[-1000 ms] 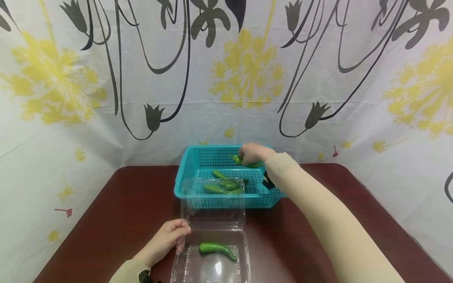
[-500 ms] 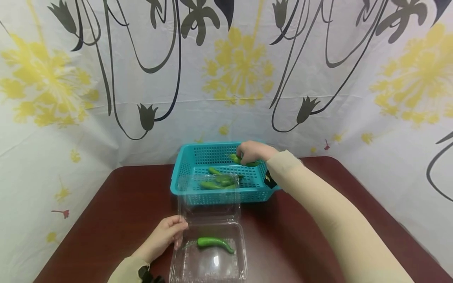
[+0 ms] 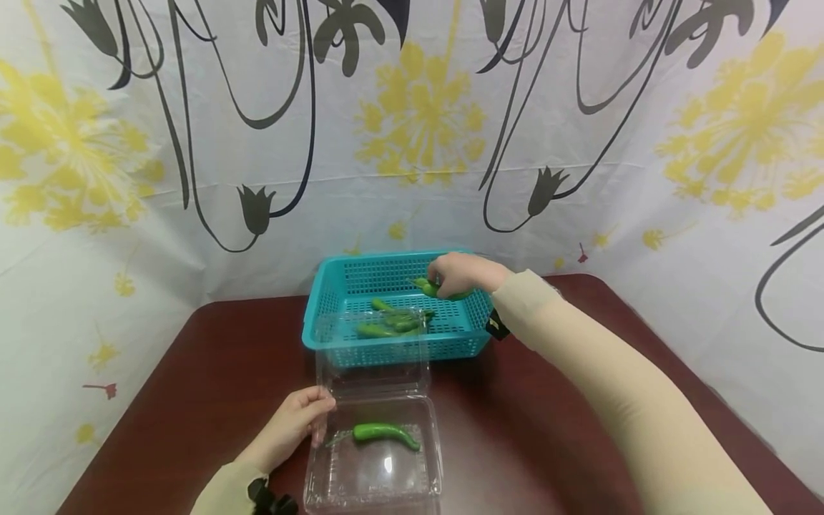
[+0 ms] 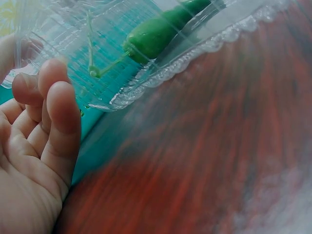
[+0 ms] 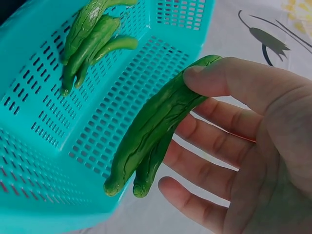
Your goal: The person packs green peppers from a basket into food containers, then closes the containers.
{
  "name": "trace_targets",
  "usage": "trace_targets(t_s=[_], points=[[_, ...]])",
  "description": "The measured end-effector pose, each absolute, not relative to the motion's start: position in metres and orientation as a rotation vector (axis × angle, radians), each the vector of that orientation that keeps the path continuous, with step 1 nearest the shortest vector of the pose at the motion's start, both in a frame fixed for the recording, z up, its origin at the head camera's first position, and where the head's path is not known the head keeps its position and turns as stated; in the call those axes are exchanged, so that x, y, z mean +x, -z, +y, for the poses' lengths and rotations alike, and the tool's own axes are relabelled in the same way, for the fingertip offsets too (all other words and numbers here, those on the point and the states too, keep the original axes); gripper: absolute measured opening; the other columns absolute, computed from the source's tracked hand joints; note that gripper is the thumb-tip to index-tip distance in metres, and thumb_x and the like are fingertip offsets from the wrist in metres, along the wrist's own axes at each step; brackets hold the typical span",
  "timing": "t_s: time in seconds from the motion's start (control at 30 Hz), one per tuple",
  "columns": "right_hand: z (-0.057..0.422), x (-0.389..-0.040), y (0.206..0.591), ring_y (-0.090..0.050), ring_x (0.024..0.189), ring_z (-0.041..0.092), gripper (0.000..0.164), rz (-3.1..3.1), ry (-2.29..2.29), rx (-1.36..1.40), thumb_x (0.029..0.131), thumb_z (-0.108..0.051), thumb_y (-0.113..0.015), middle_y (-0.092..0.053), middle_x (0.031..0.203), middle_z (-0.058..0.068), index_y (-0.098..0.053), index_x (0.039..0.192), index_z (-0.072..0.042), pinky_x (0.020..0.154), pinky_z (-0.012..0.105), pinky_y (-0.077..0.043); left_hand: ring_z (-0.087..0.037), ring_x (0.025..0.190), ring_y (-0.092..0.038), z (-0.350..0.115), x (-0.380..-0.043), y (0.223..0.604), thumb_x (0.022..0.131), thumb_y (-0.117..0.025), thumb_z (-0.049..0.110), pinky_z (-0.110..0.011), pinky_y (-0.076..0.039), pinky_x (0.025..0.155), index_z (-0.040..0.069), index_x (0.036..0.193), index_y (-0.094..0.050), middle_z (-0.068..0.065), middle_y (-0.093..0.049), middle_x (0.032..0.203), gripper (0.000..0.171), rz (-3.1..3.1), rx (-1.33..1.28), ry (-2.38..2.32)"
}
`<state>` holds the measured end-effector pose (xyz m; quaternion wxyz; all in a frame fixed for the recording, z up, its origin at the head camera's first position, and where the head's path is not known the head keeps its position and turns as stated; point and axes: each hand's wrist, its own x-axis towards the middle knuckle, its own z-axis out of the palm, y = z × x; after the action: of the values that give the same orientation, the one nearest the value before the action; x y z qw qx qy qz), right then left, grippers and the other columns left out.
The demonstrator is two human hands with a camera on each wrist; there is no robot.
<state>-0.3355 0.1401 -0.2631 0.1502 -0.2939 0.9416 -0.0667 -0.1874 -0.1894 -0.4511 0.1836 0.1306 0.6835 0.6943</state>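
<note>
My left hand (image 3: 297, 418) pinches the left edge of an open clear plastic clamshell box (image 3: 373, 493) near its hinge; in the left wrist view the plastic runs between thumb and fingers (image 4: 63, 114). One green chili pepper (image 3: 385, 433) lies across the box's base, its stem toward that hand. Over the right part of a turquoise basket (image 3: 312, 307), my right hand (image 3: 466, 273) holds green chili peppers (image 5: 151, 126) between thumb and fingers. Two tips point down from this grip in the right wrist view. Several more peppers (image 3: 393, 325) lie in the basket, partly seen through the raised clear lid.
The dark red-brown table (image 3: 238, 365) carries the box in front and the basket behind it. A white patterned cloth (image 3: 412, 214) hangs behind and at both sides. The upright lid (image 3: 373, 372) overlaps the basket's front wall in the head view.
The head view has shifted, so the box and basket sit farther left and higher. My right hand stays over the basket with the peppers; my left hand keeps its place on the box.
</note>
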Motion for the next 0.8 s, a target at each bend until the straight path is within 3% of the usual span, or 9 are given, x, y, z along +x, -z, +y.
trace_targets(t_s=[0.13,0.43,0.8], points=[[0.144,-0.329,0.259,-0.043,0.074,0.017,0.037,2.716,0.188,-0.85,0.088,-0.004,-0.057,-0.057,0.097,0.009,-0.06,0.125,-0.005,0.067,0.035,-0.036,-0.012,0.047,-0.049,-0.189,-0.187,0.449,0.097,-0.059,0.019,-0.026,-0.047,0.048,-0.017,0.092,-0.044,-0.001,-0.047,0.058,0.04,1.943,0.332,-1.952],[0.159,-0.317,0.266,-0.051,0.082,0.018,0.039,2.702,0.288,-0.875,0.088,-0.009,-0.061,-0.062,0.1,0.007,-0.06,0.127,-0.004,0.071,0.035,-0.043,-0.01,0.046,-0.05,-0.191,-0.183,0.454,0.098,-0.056,0.016,-0.025,-0.047,0.048,-0.01,0.089,-0.048,0.001,-0.048,0.059,0.029,1.904,0.377,-1.967],[0.175,-0.305,0.26,-0.054,0.081,0.018,0.034,2.748,0.325,-0.909,0.086,-0.01,-0.064,-0.063,0.098,0.005,-0.064,0.12,-0.004,0.07,0.034,-0.046,-0.01,0.046,-0.05,-0.19,-0.183,0.451,0.098,-0.057,0.016,-0.025,-0.048,0.048,-0.022,0.097,-0.041,0.0,-0.048,0.059,0.041,1.915,0.399,-1.978]])
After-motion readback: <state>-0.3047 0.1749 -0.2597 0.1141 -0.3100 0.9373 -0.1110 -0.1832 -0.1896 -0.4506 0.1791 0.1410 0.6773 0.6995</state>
